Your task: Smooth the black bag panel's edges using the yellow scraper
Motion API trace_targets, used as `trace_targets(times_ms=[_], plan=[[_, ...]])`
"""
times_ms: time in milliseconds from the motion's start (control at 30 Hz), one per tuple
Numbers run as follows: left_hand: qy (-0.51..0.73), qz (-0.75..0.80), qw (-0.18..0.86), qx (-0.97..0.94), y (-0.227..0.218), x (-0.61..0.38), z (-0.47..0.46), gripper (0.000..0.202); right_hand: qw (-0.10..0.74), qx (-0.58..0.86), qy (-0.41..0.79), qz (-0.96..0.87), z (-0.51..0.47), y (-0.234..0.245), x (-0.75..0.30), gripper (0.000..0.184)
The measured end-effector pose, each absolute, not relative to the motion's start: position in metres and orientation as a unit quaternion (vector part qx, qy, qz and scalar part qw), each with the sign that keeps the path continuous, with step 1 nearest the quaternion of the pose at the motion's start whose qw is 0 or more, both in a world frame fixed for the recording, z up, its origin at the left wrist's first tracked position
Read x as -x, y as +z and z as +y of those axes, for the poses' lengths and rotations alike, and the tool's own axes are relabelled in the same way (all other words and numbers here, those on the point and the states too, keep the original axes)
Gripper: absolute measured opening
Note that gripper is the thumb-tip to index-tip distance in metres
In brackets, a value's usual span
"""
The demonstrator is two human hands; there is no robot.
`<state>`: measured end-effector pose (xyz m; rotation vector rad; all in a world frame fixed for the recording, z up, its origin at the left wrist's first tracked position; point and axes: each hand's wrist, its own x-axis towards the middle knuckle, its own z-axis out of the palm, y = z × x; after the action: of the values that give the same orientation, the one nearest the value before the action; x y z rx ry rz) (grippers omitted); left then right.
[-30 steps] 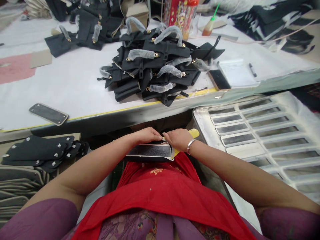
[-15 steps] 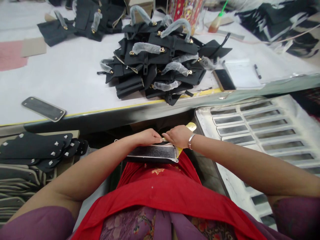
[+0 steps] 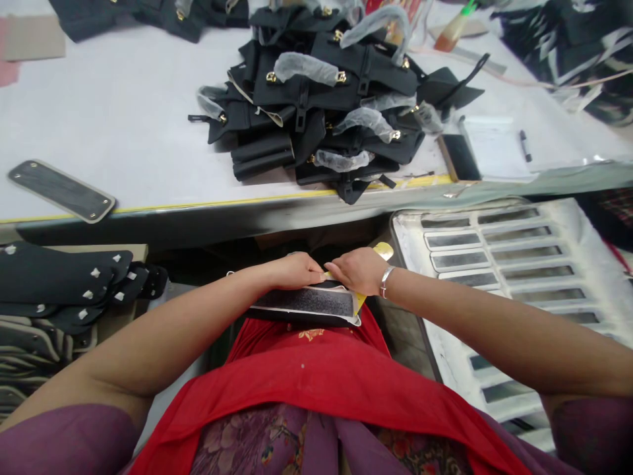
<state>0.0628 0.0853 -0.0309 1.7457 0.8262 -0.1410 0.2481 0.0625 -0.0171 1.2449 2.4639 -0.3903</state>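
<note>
On my lap, over the red cloth, lies a black bag piece with a dark rectangular panel edged in white. My left hand is closed on its top edge, fingertips pinched together. A flat yellow tool with a rounded end sticks out of my right hand, whose fingers are wrapped round it at the same edge. More yellow shows below that hand, by the panel's right end; whether it belongs to the tool I cannot tell. The two hands nearly touch, and the tool's working end is mostly hidden between them.
Black bags with plastic-wrapped handles are heaped on the white table. A studded base panel lies at its left; a phone and notepad lie right. Black panels are stacked at left. A white slotted rack stands right.
The view has shifted, so the things on the table sit higher in it. Both hands keep the same hold on the bag piece and the yellow tool, with little visible movement.
</note>
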Motion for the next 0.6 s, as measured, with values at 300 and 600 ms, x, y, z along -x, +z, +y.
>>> trace_targets(times_ms=[300, 600], plan=[[-0.068, 0.342, 0.557, -0.754, -0.023, -0.059, 0.084, 0.028, 0.161, -0.416, -0.143, 0.884, 0.064, -0.020, -0.243, 0.055], [-0.103, 0.353, 0.528, -0.765, -0.012, -0.044, 0.087, 0.021, 0.163, -0.413, -0.144, 0.884, 0.068, -0.014, -0.222, 0.055]])
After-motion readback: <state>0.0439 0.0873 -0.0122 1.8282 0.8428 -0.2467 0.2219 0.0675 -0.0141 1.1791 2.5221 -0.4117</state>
